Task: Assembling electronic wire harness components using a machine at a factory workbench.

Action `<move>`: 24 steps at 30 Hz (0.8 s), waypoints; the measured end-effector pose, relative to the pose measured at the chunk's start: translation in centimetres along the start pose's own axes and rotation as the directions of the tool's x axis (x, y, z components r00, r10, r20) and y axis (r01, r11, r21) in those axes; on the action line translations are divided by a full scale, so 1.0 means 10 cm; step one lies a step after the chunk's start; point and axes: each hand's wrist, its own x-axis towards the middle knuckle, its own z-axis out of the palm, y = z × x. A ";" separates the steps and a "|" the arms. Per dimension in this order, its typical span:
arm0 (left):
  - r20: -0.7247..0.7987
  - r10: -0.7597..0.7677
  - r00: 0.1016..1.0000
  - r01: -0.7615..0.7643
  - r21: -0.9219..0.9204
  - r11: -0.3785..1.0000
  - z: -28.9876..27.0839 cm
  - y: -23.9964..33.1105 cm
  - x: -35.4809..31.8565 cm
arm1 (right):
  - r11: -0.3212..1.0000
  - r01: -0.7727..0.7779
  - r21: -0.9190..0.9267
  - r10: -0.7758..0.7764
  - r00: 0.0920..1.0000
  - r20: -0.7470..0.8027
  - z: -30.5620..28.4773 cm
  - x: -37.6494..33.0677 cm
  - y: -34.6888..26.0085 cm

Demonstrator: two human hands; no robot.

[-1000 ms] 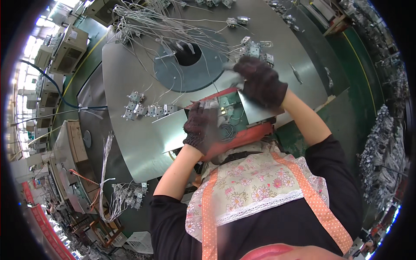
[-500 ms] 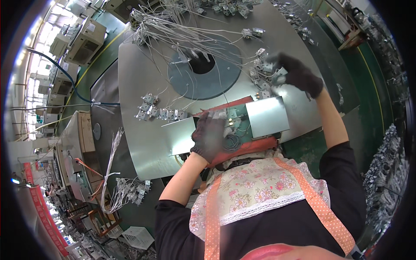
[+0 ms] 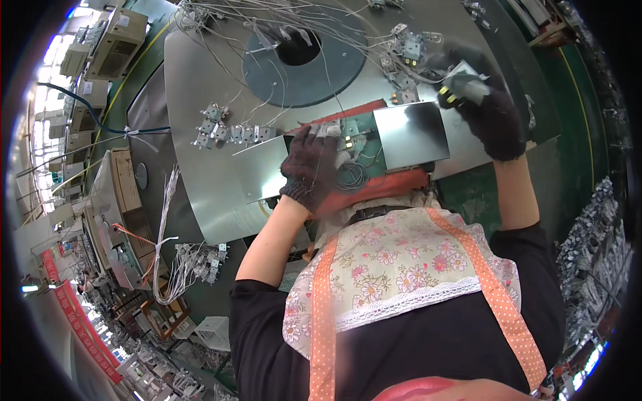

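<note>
Both my hands wear dark maroon gloves with pale fingertips. My left hand (image 3: 311,164) is low over a green work surface (image 3: 369,148) between two shiny metal plates. Its thumb and fingers close round a small metal part with yellow contacts (image 3: 348,142), partly hidden by the fingers. A coil of thin grey cable (image 3: 352,176) lies just below it. Raised to the right, my right hand (image 3: 493,117) grips a small boxy metal part with yellow contacts (image 3: 455,93), blurred a little by motion. Similar wired metal parts (image 3: 409,50) are heaped left of that hand.
The right metal plate (image 3: 411,136) and left metal plate (image 3: 264,167) flank the work spot. Red padding (image 3: 374,190) edges it. Farther off are a grey disc with a central hole (image 3: 267,87), tangled white cables (image 3: 224,20) and a row of metal parts (image 3: 244,135).
My right hand has moved right and nearer from the heap, with a metal part now plainly in its fingers. My left hand stays at its spot. The whole view has shifted slightly.
</note>
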 end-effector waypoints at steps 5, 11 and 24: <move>0.025 -0.025 0.999 0.025 -0.014 1.000 0.07 -0.01 0.02 | 0.635 -0.255 0.729 0.176 0.967 0.184 -0.22 0.10 0.08; 0.025 0.005 1.000 -0.005 -0.002 1.000 0.12 -0.03 0.02 | 0.907 0.263 -0.328 -0.194 0.954 0.229 0.07 -0.10 0.13; 0.028 0.034 0.999 -0.035 0.023 0.999 0.18 -0.01 0.12 | 0.712 -0.256 0.654 -0.070 0.901 0.429 0.08 -0.17 0.24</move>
